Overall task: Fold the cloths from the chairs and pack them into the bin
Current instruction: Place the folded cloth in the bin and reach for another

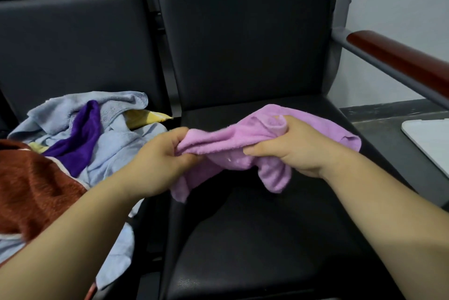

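Both hands grasp a pink cloth [245,144] just above the black chair seat [262,226]: the left hand [159,154] pinches its left end, the right hand [295,145] bunches its middle. It looks light, limp and fleecy, unlikely to slip; the corners seem the best hold for spreading it flat.

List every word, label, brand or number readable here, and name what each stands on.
None: no readable text. The crumpled pink terry cloth gripped by the left hand and right hand, the heap of blue, purple, yellow and rust-brown cloths, the black padded chairs and the white flat object at right show no lettering.
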A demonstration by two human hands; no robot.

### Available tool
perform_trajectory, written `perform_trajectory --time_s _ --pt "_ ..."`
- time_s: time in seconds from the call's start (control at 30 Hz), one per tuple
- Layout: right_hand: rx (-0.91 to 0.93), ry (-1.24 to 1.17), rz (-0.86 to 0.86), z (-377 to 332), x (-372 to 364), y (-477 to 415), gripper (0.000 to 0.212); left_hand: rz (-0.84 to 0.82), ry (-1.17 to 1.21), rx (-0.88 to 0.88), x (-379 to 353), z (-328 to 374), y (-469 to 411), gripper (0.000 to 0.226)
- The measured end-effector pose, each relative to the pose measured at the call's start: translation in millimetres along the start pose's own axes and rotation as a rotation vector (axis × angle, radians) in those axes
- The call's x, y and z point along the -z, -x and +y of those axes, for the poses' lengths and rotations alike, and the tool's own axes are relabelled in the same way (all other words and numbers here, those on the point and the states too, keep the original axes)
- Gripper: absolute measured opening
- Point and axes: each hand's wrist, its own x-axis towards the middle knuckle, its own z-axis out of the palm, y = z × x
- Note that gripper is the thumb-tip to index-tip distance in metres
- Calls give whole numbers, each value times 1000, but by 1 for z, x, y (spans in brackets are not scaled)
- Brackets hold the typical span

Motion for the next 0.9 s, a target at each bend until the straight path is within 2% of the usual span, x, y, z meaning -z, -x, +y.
perform_trajectory --time_s 0.07,0.13,0.2,0.23,0.3,0.37,0.43,0.5,0.57,0.6,0.63,0.67,0.73,0.8,0.83,0.9 --pt "-36 170 35 5 1 -3 23 99 119 3 1 -1 0 16" --pt "-51 480 -42 8 -2 -6 17 167 262 47 -1 3 1 12" --pt "-40 643 -61 9 -6 -8 12 147 322 18 -2 8 1 12" --pt "-31 657 -36 5 -6 -7 19 104 284 -3 -1 11 0 21" --pt "-14 510 45 -2 -2 -3 30 -39 44 -3 2 8 -1 34" --pt "-6 143 87 -8 1 0 36 -96 -215 11 4 1 0 26" --pt "54 -170 59 -10 -1 0 33 -16 -218 -28 4 -2 2 24" --pt "54 -199 -42 -8 -1 -1 11 109 -10 -47 3 4 2 27" --pt "-99 47 -111 -1 1 -4 24 217 249 14 6 17 5 30" --pt "-172 314 -120 2 0 -5 24 216 337 48 6 23 7 29" --pt "-194 553 -109 2 0 -4 18 172 347 66 7 28 8 27" --pt "-181 663 -71 5 0 -5 10 102 256 68 9 28 9 25" --pt "-107 564 32 4 0 -6 11 -68 -102 85 10 23 9 23" --pt "-32 274 140 2 1 -6 16 -137 -337 124 10 14 8 22" --pt "8 110 142 0 1 -5 16 -120 -331 128 10 10 7 19" --pt "63 -163 39 -6 2 -3 20 -22 -88 144 7 8 7 10"
